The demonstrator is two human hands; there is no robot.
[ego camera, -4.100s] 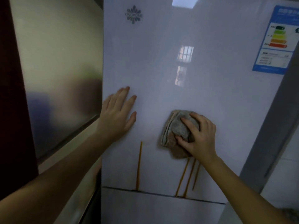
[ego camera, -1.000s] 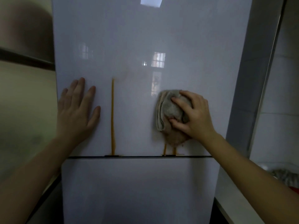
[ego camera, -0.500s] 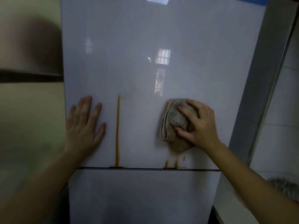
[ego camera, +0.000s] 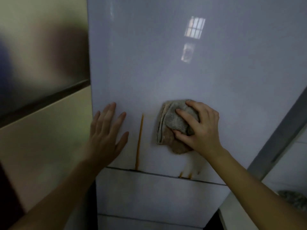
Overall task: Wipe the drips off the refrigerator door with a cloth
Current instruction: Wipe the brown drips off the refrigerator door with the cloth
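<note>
The cloth is sitting higher above the seam than it was half a second ago. The three streaks that were trailing below it four seconds ago are now showing only as short orange stubs at the bottom edge of the refrigerator door. The right hand is pressing the bunched cloth against the door. Its fingers are curling over the wad and the thumb is pinching it from below, so the cloth is clamped in that hand and touching the panel. The left hand is bracing on the door near its left edge, its fingers lying straight and spread, holding nothing.

Between the two hands the long drip is running down to the seam, and it is looking just as it did in the earlier frames (no pass has reached it, by the look of it). So the right-hand cluster is nearly cleared, and I am judging the job to be roughly half done. What is remaining probably calls for a stroke right down to the seam to lift the stubs, then a move across to the long drip. The lower part of the cloth is looking brownish, so it may be smearing rather than lifting unless a cleaner face is turned out, and liquid could be settling into the seam itself.
</note>
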